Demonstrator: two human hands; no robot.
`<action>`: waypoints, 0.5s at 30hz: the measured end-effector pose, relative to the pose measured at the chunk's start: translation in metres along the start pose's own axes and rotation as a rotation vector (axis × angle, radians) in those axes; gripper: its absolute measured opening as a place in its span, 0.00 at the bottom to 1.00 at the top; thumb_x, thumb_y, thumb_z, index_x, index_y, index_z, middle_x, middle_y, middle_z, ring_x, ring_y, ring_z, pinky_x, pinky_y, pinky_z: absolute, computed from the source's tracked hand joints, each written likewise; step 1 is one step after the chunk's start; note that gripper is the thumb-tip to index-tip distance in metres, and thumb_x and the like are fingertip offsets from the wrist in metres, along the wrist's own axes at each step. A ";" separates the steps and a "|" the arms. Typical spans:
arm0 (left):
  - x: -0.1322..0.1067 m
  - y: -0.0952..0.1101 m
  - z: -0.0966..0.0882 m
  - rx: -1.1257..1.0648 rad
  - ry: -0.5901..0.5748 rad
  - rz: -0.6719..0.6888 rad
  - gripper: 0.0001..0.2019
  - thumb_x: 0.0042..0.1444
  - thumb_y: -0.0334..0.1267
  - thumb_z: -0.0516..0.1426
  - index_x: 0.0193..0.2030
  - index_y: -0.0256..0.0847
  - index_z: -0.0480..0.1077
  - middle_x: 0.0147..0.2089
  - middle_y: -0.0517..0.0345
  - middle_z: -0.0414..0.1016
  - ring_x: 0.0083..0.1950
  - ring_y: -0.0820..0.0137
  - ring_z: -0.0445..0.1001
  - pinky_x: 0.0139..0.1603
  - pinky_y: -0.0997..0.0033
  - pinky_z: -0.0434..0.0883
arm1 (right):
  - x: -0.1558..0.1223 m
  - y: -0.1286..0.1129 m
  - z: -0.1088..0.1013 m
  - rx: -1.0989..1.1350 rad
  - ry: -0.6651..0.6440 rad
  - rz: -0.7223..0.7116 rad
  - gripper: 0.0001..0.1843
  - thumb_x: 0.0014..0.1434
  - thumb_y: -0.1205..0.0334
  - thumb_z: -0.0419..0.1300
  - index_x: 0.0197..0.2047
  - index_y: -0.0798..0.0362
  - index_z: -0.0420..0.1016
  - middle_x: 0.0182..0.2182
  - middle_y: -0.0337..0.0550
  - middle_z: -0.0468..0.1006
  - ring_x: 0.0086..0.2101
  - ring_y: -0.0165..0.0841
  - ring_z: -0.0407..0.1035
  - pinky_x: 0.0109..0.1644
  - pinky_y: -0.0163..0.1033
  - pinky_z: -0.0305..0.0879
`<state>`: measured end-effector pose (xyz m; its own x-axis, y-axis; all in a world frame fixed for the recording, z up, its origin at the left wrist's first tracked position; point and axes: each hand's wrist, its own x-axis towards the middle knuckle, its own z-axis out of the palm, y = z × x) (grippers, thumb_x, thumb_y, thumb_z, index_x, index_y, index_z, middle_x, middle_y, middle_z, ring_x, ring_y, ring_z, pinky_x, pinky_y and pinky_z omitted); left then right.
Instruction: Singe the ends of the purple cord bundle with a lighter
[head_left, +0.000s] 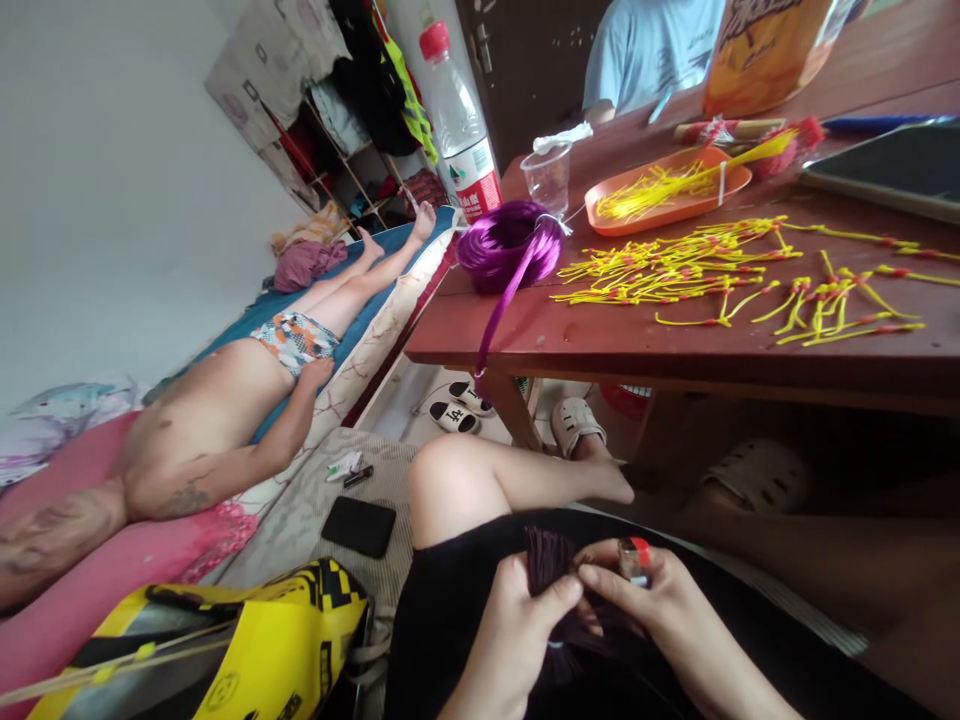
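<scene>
My left hand (525, 610) is closed around a bundle of dark purple cords (550, 560) above my lap. Its thumb lies across the bundle, and strands fan out at the top and below the hand. Right beside it, my right hand (649, 590) is closed, thumb and forefinger pinched together at the bundle's edge. Tucked between its fingers is a small clear object with a red top (636, 560), which looks like a lighter. Whatever lies between the right fingertips is too small to make out. The lower part of the bundle is partly hidden by my hands.
On the red-brown table (600, 350) are a purple cord coil (510, 248), knotted yellow cords (675, 265), an orange tray (630, 222), a plastic cup (549, 178) and a bottle (461, 130). One person lies on the bed; another sits across the table. A phone (358, 526) lies left.
</scene>
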<state>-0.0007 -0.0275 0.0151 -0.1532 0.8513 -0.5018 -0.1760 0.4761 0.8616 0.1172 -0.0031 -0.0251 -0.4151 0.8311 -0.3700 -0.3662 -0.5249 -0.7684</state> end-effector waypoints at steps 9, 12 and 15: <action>0.003 -0.005 -0.004 0.052 -0.051 0.021 0.05 0.45 0.33 0.59 0.28 0.32 0.71 0.22 0.60 0.71 0.25 0.73 0.68 0.29 0.73 0.66 | 0.000 0.006 -0.003 -0.019 0.021 -0.007 0.09 0.43 0.59 0.65 0.24 0.57 0.75 0.16 0.37 0.72 0.20 0.28 0.64 0.24 0.30 0.60; 0.002 -0.002 -0.002 0.078 -0.027 0.028 0.05 0.45 0.33 0.59 0.25 0.33 0.70 0.21 0.60 0.70 0.25 0.73 0.67 0.28 0.74 0.65 | 0.000 0.006 -0.004 -0.015 0.022 -0.019 0.09 0.43 0.59 0.64 0.24 0.57 0.75 0.17 0.37 0.72 0.21 0.29 0.64 0.26 0.31 0.61; 0.000 0.000 0.003 0.103 0.030 0.056 0.05 0.44 0.34 0.60 0.24 0.33 0.70 0.20 0.59 0.70 0.24 0.72 0.67 0.27 0.74 0.65 | 0.000 0.004 -0.003 -0.028 0.037 -0.035 0.08 0.43 0.59 0.64 0.23 0.56 0.74 0.17 0.37 0.71 0.21 0.29 0.64 0.26 0.32 0.60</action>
<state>0.0022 -0.0262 0.0156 -0.1889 0.8712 -0.4532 -0.0653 0.4494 0.8910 0.1180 -0.0047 -0.0302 -0.3710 0.8553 -0.3616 -0.3564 -0.4907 -0.7951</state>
